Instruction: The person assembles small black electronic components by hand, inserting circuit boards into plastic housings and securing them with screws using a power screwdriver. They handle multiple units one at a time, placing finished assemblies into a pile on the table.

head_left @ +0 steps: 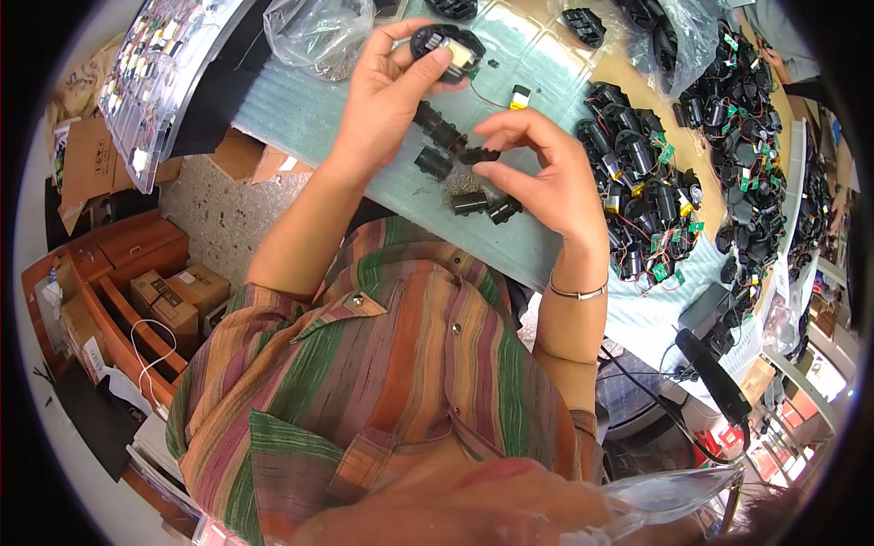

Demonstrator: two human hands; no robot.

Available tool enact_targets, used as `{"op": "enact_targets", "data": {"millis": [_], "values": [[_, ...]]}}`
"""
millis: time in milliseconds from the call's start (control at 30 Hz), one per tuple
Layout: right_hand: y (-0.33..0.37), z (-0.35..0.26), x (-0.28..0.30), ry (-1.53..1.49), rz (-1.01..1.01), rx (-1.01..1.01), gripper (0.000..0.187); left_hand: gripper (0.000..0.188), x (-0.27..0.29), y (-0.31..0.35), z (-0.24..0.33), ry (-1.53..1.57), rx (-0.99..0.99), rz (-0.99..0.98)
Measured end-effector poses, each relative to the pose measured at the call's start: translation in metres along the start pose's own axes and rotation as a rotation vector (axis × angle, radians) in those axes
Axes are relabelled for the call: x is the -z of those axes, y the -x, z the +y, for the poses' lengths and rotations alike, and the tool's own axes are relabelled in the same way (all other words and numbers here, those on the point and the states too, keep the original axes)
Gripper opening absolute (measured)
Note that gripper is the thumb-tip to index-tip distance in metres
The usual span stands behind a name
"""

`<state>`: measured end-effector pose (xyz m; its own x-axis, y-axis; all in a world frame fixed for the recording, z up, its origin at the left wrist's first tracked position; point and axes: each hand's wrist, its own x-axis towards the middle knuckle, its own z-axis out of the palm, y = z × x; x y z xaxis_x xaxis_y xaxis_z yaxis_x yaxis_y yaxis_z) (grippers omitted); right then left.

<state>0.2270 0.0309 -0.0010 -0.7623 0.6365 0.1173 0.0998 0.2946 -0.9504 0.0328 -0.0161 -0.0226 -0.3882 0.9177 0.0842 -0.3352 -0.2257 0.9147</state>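
My left hand (390,100) is closed around a round black plastic housing (467,56), lifted over the table. Its hollow faces up, and the thumb lies on a pale yellowish block (452,55) inside. Lower and to the right, my right hand (557,177) pinches a small dark piece (479,156) between thumb and fingertips. Just below it lie black cylindrical parts (434,163) and a small heap of tiny screws (464,187). A yellow-and-white battery (520,96) with thin wires rests beyond my right hand.
Piles of black housings (642,173) with green circuit boards and wires cover the table's right side. Clear plastic bags (319,36) lie at the far edge. A clear tray of small parts (150,82) stands far left. A black-handled tool (715,373) sits at the near right.
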Motion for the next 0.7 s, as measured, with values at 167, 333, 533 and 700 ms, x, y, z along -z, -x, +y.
{"op": "enact_targets", "data": {"millis": [167, 333, 533, 700], "values": [[-0.002, 0.001, 0.003, -0.404, 0.27, 0.117, 0.035, 0.036, -0.015, 0.007, 0.002, 0.066, 0.09, -0.086], [-0.004, 0.014, 0.003, -0.794, 0.432, 0.112, 0.03, 0.036, -0.031, 0.014, 0.003, 0.175, 0.172, -0.15], [-0.006, 0.003, -0.002, 0.128, 0.651, 0.227, 0.031, 0.034, -0.038, 0.021, -0.004, 0.234, 0.206, -0.153], [-0.007, 0.001, -0.006, 0.39, 0.666, 0.29, 0.035, 0.033, -0.041, 0.021, -0.003, 0.23, 0.202, -0.151]]}}
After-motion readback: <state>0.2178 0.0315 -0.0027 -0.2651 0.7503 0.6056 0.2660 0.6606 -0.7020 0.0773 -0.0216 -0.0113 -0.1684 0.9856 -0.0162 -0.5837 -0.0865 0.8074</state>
